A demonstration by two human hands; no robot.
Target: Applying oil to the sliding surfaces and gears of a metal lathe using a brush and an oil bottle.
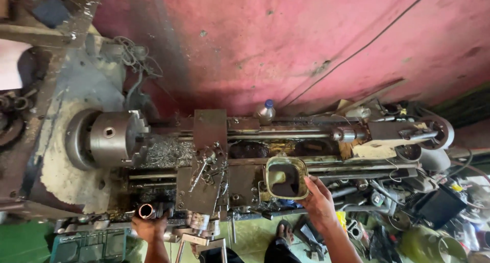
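A metal lathe [240, 156] runs across the view, its three-jaw chuck [109, 139] at nine o'clock and the tailstock [388, 133] at three o'clock, with a pink wall [306, 43] behind.

The left hand [150, 226] sits at seven o'clock, at the near edge of the bed. Its fingers are curled shut around a short copper-coloured tube [146, 211], whose open round end shows just above the knuckles, at the hand's twelve o'clock. The tube lies well below the chuck and just left of the carriage [204, 186].

The right hand [319, 202] is at five o'clock. Its fingers reach up to about eleven o'clock and touch the right rim of a cut-open container of dark oil [286, 177], which rests on the lathe bed just right of the carriage. The fingers are loosely spread along the rim; whether they pinch it or only rest against it cannot be told.

Metal swarf [166, 153] is heaped under the chuck. A small plastic bottle [266, 110] stands behind the bed at twelve o'clock. Tools and parts [408, 212] crowd the four o'clock corner.
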